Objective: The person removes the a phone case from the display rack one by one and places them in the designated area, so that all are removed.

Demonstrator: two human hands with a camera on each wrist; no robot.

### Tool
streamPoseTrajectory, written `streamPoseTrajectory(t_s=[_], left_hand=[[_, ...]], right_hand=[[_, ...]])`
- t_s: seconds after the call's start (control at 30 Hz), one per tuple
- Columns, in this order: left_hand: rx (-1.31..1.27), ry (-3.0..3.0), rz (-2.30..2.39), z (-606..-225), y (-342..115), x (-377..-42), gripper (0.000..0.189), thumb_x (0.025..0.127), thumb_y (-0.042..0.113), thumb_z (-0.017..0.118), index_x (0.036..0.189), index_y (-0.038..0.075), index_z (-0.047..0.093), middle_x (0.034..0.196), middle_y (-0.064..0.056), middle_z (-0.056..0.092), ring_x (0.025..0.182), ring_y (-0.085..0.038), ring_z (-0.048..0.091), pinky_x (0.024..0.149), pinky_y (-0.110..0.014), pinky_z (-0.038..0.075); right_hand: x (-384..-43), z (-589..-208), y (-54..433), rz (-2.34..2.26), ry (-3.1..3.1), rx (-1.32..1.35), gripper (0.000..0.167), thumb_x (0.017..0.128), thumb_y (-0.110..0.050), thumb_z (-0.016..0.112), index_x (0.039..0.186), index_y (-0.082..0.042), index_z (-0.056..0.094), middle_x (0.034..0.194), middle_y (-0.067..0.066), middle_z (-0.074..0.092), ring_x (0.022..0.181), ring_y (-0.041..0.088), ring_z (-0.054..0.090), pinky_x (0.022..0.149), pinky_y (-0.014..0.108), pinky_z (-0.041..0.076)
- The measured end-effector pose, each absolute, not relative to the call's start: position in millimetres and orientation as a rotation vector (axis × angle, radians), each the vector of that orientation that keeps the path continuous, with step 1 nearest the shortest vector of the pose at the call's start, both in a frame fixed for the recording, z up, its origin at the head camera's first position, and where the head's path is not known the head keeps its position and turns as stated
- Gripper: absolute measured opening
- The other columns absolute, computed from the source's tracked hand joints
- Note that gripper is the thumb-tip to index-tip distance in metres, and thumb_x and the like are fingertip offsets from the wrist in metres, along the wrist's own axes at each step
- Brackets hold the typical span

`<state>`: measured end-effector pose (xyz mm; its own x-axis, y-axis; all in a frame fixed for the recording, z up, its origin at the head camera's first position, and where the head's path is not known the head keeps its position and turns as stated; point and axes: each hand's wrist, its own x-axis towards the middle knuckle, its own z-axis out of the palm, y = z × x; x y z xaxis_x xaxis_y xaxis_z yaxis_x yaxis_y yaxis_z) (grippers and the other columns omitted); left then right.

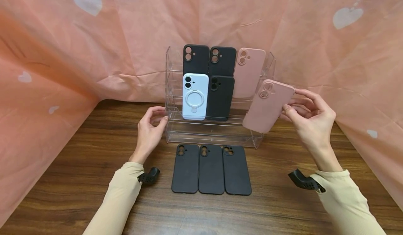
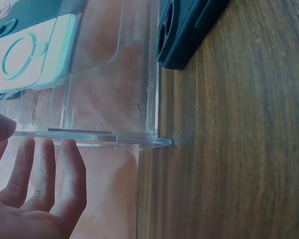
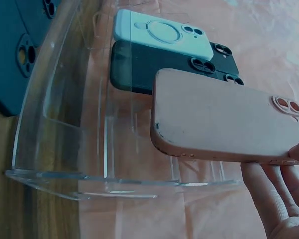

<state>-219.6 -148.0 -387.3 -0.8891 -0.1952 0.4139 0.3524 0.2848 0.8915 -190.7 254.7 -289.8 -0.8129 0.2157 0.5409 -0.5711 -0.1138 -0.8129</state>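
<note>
My right hand point(image 1: 310, 119) pinches a pink phone case point(image 1: 269, 105) by its right edge, thumb in front and fingers behind. The case is tilted and held before the right end of a clear acrylic rack point(image 1: 214, 137). In the right wrist view the pink case point(image 3: 219, 119) is above the rack's tiers. My left hand point(image 1: 151, 130) touches the left side wall of the rack with thumb and fingertips. On the rack stand a white case with a ring point(image 1: 194, 107), a black case point(image 1: 220, 98) beside it, and behind them two black cases point(image 1: 196, 67) and another pink case point(image 1: 248, 74).
Three black phone cases point(image 1: 211, 170) lie side by side on the wooden table point(image 1: 75, 179) in front of the rack. Pink cloth point(image 1: 132, 46) with white hearts hangs behind and at both sides. Each wrist wears a black mount point(image 1: 149, 176).
</note>
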Motion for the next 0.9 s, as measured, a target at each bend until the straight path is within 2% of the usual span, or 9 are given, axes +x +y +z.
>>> streamPoseTrajectory(t_s=[0.2, 0.63, 0.9], left_hand=[[-0.154, -2.11, -1.645, -387, -149, -219, 0.026, 0.095, 0.008, 0.07, 0.121, 0.011, 0.067, 0.116, -0.011, 0.074, 0.096, -0.025, 0.072, 0.067, -0.012, 0.054], [-0.114, -2.131, -1.644, -386, -148, -218, 0.028, 0.095, 0.008, 0.07, 0.123, 0.011, 0.067, 0.117, -0.012, 0.073, 0.096, -0.022, 0.071, 0.065, -0.011, 0.054], [-0.132, -2.128, -1.642, -386, -148, -218, 0.028, 0.095, 0.008, 0.07, 0.122, 0.011, 0.067, 0.117, -0.012, 0.073, 0.097, -0.025, 0.071, 0.066, -0.011, 0.053]], right_hand=[[-183, -298, 263, 2.028, -1.655, 0.35, 0.048, 0.079, 0.031, 0.059, 0.12, 0.009, 0.065, 0.085, 0.01, 0.074, 0.07, 0.016, 0.077, 0.06, 0.034, 0.063], [-173, -316, 278, 2.106, -1.713, 0.469, 0.05, 0.081, 0.034, 0.055, 0.123, 0.009, 0.064, 0.089, 0.008, 0.075, 0.074, 0.015, 0.078, 0.061, 0.035, 0.063], [-167, -326, 284, 2.146, -1.751, 0.509, 0.051, 0.081, 0.035, 0.054, 0.122, 0.008, 0.065, 0.089, 0.008, 0.075, 0.075, 0.016, 0.078, 0.062, 0.036, 0.063]])
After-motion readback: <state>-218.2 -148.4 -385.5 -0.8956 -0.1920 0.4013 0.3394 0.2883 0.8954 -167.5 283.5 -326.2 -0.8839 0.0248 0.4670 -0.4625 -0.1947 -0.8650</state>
